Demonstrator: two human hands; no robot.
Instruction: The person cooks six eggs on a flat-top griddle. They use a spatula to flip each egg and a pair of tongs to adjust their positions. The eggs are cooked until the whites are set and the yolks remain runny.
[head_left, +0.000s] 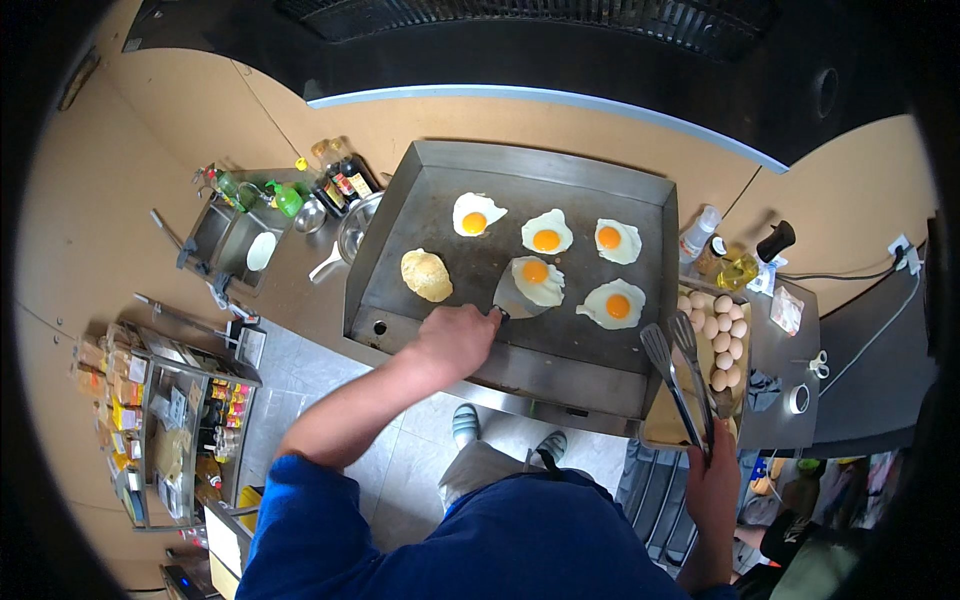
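On a flat steel griddle (480, 292) lie several fried eggs, most with the yolk up. My left hand (457, 341) is closed on the handle of a metal spatula (513, 294), whose wide blade is at the left edge of and partly under a fried egg (546, 282) in the middle. A browned, folded or turned egg (427, 275) lies at the griddle's left. Held upright beyond the griddle's right edge, slotted metal tongs (660, 352) are in my right hand (712, 476), their slotted ends apart.
Right of the griddle stands a tray (671, 412) with whole eggs (722, 343); bottles (697, 234) are behind it. To the left are a steel bowl (356, 229), sauce bottles (352, 172) and a sink (259, 251). Another person's arm (750, 535) shows at lower right.
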